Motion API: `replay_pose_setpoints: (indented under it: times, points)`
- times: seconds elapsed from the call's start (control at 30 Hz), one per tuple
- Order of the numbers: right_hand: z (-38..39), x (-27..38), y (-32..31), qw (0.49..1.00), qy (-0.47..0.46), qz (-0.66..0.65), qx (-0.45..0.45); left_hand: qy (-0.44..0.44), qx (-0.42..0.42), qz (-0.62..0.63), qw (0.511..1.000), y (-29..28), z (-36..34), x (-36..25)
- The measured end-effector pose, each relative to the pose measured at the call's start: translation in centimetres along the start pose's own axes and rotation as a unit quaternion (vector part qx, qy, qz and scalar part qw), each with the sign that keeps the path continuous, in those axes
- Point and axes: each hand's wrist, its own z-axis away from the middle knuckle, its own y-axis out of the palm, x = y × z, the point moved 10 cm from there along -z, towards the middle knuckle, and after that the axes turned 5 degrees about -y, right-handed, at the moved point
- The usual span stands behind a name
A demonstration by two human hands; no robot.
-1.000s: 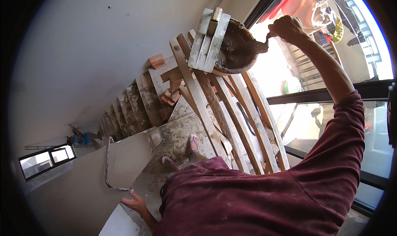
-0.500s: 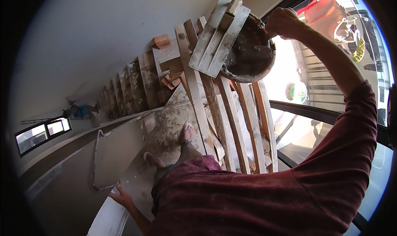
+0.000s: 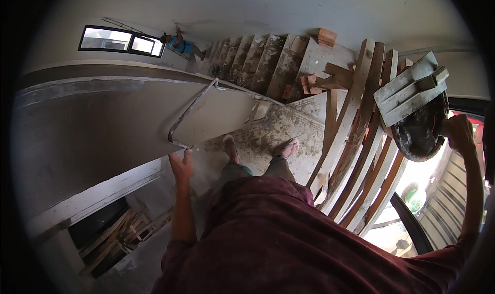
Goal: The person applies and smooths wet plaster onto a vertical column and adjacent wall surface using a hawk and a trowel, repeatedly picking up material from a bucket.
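My right hand [image 3: 458, 131] is closed at the side of a round, dark bucket [image 3: 420, 152] crusted with mortar; whether it grips the rim or a handle is hidden. Dark wet mortar lies inside. Across the bucket's top rests a grey plastering float [image 3: 407, 95] with a block-like grip. The bucket is over the upper part of several leaning wooden planks [image 3: 356, 134]. Low on the left, my left hand [image 3: 181, 166] has its thumb and fingers apart, at the lower end of a bent grey bar [image 3: 191, 111] along the low wall [image 3: 103, 118].
Mortar-stained stairs [image 3: 252, 56] climb beyond the landing [image 3: 258, 129], where my sandalled feet stand. Bricks [image 3: 326, 37] sit by the wall. A person in blue [image 3: 180, 45] is farther off by a window [image 3: 108, 38]. Scrap wood [image 3: 124, 232] lies at lower left; a bright window opening [image 3: 412, 191] is right.
My view has turned, so the stairs and planks sit differently. The bucket and float are now farther right in view, still with my right hand. My left hand stays by the bar's end.
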Motion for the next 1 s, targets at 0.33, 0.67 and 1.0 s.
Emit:
replay_pose_setpoints:
  times: [0.33, 0.67, 1.0]
  points:
    - [2.7, -0.2, 0.5, 0.997, -0.016, -0.054, 0.047, -0.006, -0.009, -0.039, 0.999, -0.1, 0.0, 2.2]
    - [5.0, -1.5, 3.7, 0.963, 0.088, -0.231, 0.110, -0.001, 0.002, -0.064, 0.998, 0.2, -0.1, 2.0]
    - [6.2, 1.2, 7.1, 0.926, 0.069, -0.353, 0.113, 0.021, -0.018, -0.095, 0.995, -0.2, -0.3, 3.4]
